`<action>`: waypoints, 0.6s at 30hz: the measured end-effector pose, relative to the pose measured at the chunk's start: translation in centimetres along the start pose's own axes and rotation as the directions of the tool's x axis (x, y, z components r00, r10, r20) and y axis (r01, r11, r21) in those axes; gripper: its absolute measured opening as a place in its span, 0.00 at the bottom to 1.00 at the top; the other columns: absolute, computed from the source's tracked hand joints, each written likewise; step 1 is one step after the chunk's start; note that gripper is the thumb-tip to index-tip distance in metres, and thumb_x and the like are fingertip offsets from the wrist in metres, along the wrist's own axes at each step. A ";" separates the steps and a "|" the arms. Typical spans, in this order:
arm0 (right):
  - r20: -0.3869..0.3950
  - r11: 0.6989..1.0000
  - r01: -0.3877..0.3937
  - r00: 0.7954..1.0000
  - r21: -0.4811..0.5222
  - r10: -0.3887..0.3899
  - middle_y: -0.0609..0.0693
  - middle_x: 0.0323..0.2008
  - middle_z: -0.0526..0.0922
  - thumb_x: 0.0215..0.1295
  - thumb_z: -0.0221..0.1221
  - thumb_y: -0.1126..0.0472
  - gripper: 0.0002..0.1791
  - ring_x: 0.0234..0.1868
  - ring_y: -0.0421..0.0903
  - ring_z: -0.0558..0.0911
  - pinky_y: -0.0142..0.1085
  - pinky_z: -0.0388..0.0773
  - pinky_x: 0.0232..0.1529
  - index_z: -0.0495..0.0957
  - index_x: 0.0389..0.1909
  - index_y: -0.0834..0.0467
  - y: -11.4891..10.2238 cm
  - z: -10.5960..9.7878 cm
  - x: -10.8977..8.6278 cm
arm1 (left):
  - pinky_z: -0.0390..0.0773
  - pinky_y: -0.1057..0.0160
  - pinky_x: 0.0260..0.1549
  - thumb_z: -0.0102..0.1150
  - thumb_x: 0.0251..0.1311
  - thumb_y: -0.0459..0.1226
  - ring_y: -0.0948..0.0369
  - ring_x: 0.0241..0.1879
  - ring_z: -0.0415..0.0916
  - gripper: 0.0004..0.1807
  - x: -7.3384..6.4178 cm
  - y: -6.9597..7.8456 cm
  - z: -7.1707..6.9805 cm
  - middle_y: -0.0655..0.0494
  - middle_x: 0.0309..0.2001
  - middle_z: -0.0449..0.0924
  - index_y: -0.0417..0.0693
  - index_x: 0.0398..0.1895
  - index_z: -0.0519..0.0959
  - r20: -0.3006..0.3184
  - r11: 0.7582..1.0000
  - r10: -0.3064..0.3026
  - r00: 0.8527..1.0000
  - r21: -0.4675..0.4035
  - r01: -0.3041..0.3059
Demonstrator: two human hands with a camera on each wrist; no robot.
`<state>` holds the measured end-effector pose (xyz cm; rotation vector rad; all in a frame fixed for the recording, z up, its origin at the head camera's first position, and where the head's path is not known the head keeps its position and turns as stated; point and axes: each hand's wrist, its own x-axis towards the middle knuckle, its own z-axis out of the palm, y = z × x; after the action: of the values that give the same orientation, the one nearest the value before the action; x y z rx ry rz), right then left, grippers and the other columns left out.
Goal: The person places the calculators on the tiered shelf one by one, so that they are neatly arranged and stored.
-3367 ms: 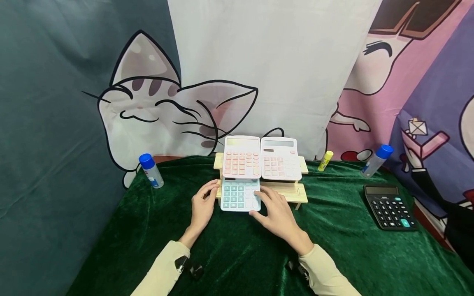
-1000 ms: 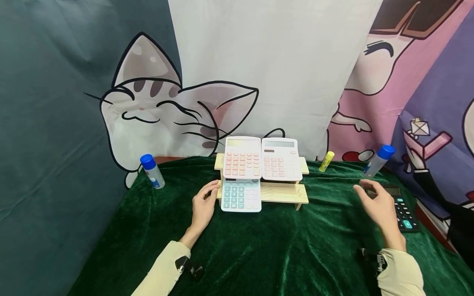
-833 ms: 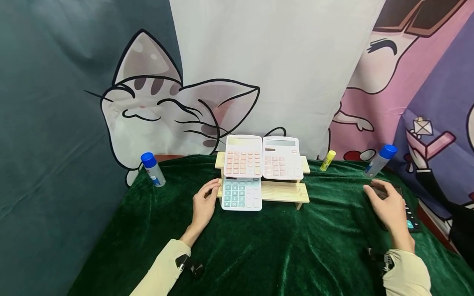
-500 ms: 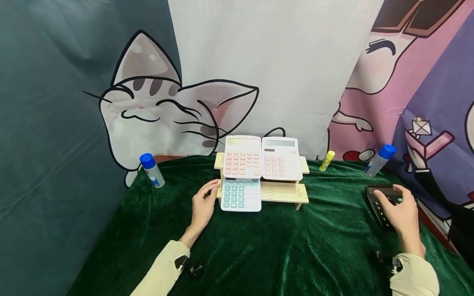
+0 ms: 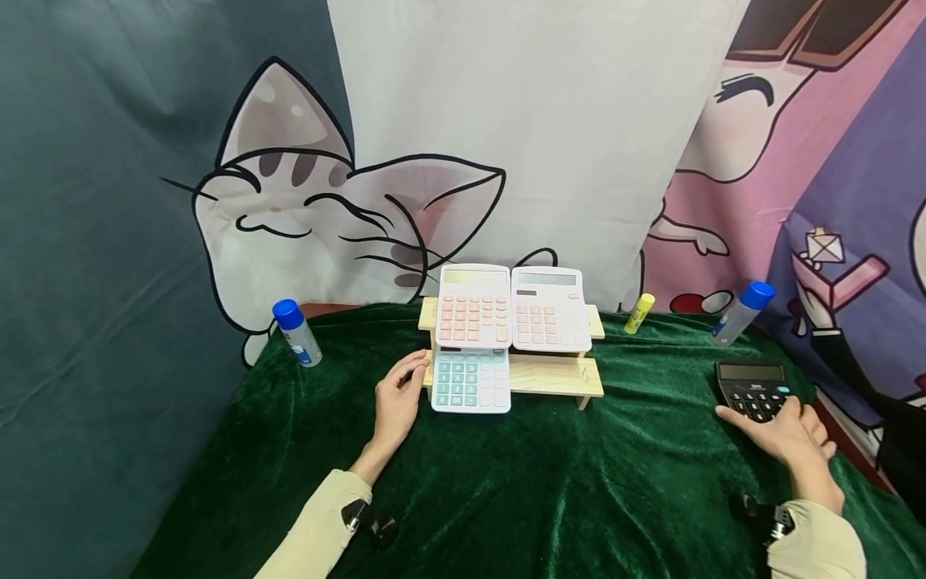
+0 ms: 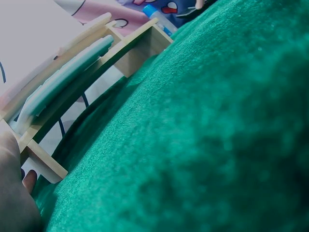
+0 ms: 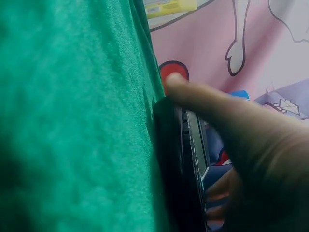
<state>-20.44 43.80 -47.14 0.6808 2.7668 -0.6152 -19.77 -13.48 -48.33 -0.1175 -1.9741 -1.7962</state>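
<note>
At the left end of a two-tier wooden stand (image 5: 557,376), my left hand (image 5: 396,402) holds the end of the shelf, thumb and fingers around it in the left wrist view. Leaning on the lower tier is a white calculator with teal keys (image 5: 457,386). Two white calculators with pink keys, the left one (image 5: 473,314) and the right one (image 5: 547,322), lean on the upper tier. My right hand (image 5: 792,438) spreads over the near half of a black calculator (image 5: 752,372) on the cloth, thumb toward its left edge and fingers toward its right, covering the lower keys.
A blue-capped clear bottle (image 5: 298,338) stands left of the stand, and another blue-capped bottle (image 5: 741,315) stands behind the black calculator. Between that bottle and the stand is a yellow glue stick (image 5: 640,314). Green velvet cloth (image 5: 506,490) covers the table.
My right hand has left the teal-keyed calculator, travelled right to the black one, then slid down to its near half, uncovering the screen. The left hand stays at the stand.
</note>
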 end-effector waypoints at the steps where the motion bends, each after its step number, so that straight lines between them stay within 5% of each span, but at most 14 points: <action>1: 0.024 1.000 -0.024 0.999 -0.006 0.024 0.88 0.65 0.35 0.54 0.52 0.19 0.78 0.63 0.83 0.44 0.73 0.46 0.60 0.21 0.70 0.78 0.0 0.0 0.0 | 0.76 0.79 0.48 0.55 0.68 0.25 0.41 0.59 0.76 0.09 0.0 -0.1 0.0 0.33 0.56 0.79 0.24 0.44 0.82 -0.002 1.000 0.005 1.000 0.000 -0.005; 5: 0.073 0.997 -0.077 0.994 -0.012 0.077 0.89 0.63 0.35 0.53 0.52 0.18 0.80 0.61 0.83 0.44 0.73 0.48 0.60 0.17 0.68 0.78 0.0 -0.1 -0.2 | 0.76 0.79 0.48 0.55 0.67 0.24 0.41 0.59 0.76 0.09 0.0 -0.1 0.1 0.32 0.56 0.79 0.24 0.44 0.82 -0.003 1.000 0.013 1.000 -0.002 -0.013; 11: 0.050 0.999 -0.047 0.998 -0.022 0.048 0.90 0.59 0.39 0.52 0.54 0.19 0.81 0.57 0.81 0.49 0.71 0.49 0.61 0.17 0.67 0.80 0.4 0.1 0.0 | 0.76 0.79 0.49 0.55 0.68 0.25 0.42 0.59 0.76 0.10 0.1 0.0 0.0 0.33 0.57 0.79 0.24 0.44 0.82 0.003 1.000 0.002 1.000 0.000 -0.002; 18: -0.013 0.999 -0.010 1.000 -0.052 0.009 0.93 0.56 0.45 0.54 0.54 0.21 0.78 0.57 0.83 0.51 0.69 0.52 0.61 0.28 0.68 0.84 0.8 0.2 0.4 | 0.76 0.78 0.50 0.58 0.69 0.32 0.50 0.60 0.77 0.09 0.4 -3.5 0.0 0.44 0.57 0.81 0.35 0.44 0.85 -0.013 1.000 -0.003 1.000 -0.020 0.003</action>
<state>-20.36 44.50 -47.71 0.6880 2.7791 -0.5363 -21.41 -14.07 -51.43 -0.1087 -1.9486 -1.8147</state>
